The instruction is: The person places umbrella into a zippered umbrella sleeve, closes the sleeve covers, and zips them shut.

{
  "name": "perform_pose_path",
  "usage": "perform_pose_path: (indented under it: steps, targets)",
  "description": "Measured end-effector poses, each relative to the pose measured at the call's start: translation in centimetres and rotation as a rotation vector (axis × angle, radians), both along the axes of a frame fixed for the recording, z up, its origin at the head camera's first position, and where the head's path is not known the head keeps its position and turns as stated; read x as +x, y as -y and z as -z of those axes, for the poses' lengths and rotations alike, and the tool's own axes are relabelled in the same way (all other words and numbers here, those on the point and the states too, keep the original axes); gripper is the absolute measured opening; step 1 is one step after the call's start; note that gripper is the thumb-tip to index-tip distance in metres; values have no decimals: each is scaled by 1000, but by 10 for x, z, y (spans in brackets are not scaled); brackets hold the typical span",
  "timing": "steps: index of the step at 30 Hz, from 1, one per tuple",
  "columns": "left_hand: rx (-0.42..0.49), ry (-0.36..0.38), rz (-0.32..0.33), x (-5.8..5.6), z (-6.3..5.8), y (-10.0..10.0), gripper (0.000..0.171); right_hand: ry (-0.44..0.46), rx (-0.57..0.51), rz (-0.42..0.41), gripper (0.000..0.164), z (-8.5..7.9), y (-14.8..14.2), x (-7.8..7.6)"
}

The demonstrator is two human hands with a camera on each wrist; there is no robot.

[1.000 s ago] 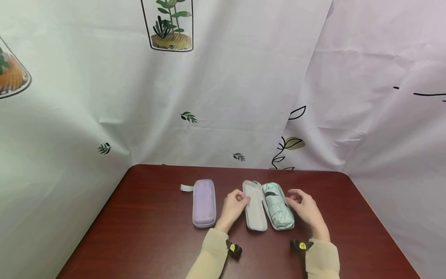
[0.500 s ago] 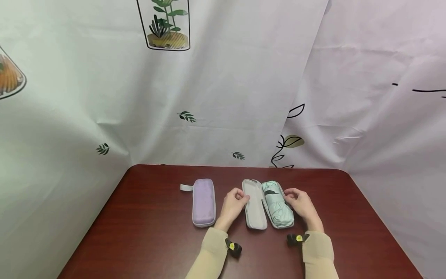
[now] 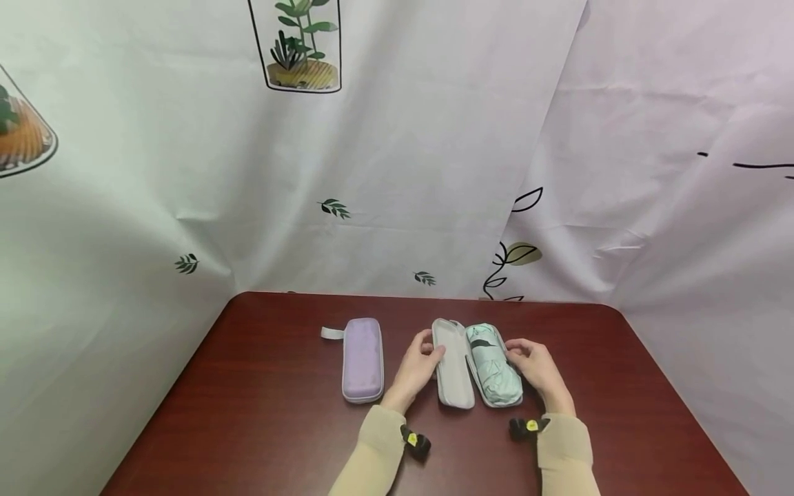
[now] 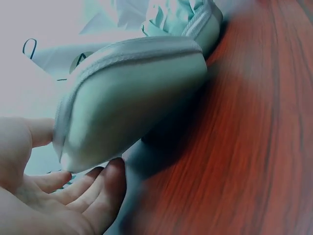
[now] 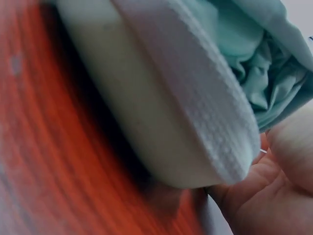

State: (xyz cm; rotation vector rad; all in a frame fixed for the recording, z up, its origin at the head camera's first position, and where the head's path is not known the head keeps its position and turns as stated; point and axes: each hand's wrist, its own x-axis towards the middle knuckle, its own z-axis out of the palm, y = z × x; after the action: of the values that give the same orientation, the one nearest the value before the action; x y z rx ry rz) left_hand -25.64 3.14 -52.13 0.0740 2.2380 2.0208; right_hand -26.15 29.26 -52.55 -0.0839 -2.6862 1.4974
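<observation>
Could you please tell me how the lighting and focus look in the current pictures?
Head view: mostly clear, the backdrop greenish at left, pinkish at right; left wrist view: backdrop washed out, dark shadow beneath the open case; right wrist view: table blurred, dark shadow along the case.

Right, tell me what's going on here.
A person's left hand grips one half of an open case; the right hand is at the outer edge of the other half, where a rolled green bundle lies. A closed purple case lies on the table to the left, touched by neither hand.
</observation>
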Motion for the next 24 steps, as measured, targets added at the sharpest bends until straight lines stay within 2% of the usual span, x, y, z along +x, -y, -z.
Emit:
perform_pose_path:
  steps: [3,7,13,16,19,24]
  targets:
    - [133,62,58,0,3,-2,65,-4,7,10,22,2,0,0]
    - [368,178,146,0,7,-2,73,8,3,17,23,3,0,-1]
    - [614,282,253,-2,10,-3,72,1,-17,13,23,4,-2,-1]
    - [671,315,288,-3,11,-4,66,-1,-23,12,23,4,-2,-1]
    - [685,323,304,-4,12,-7,65,2,-24,10,23,5,-2,-1]
    - [662,322,268,-6,12,-10,76,2,-33,17,23,5,-1,-1]
